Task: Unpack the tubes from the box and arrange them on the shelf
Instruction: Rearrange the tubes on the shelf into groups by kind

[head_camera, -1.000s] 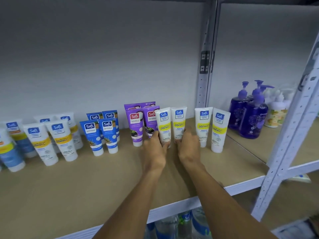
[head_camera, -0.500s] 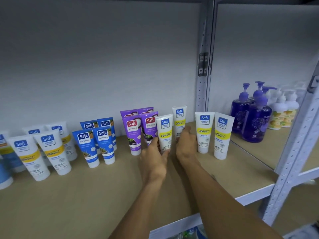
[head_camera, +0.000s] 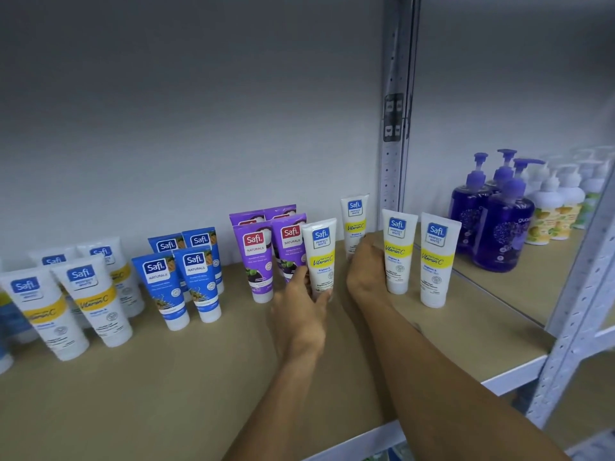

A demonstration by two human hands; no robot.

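1. Left edge: the frame cuts off the edge tubes (head_camera: 6, 327), so I cannot count them.
2. Four white tubes (head_camera: 96, 301) with orange-yellow bands stand two by two on the shelf (head_camera: 166, 394). The front two partly hide the rear two.
3. Four blue tubes (head_camera: 163, 287) stand in the same layout.
4. Four purple tubes (head_camera: 256, 261) follow. I see only the tops of the rear pair.
5. The left hand (head_camera: 299, 314) grasps the front tube (head_camera: 321, 257), white with a yellow band, thumb and fingers wrapped round its lower end. The fingers hide the cap. This tube stands just right of the purple group. I cannot tell whether it touches them.
6. The right hand (head_camera: 366, 271) has its fingers curled round the foot of the rear tube (head_camera: 354, 221), which is set further back towards the wall. The hand covers the tube's lower part.
7. The standing pair (head_camera: 416, 257) of the same kind stands free, side by side. That makes four in this group.
8. Orientation, all tubes: long axis near vertical, crimped end up, labels facing me. Caps are down where visible.
9. Beyond the post (head_camera: 394, 128) stand three purple pump bottles (head_camera: 499, 227). The pale bottles (head_camera: 552, 211) behind them are too blurred to count.
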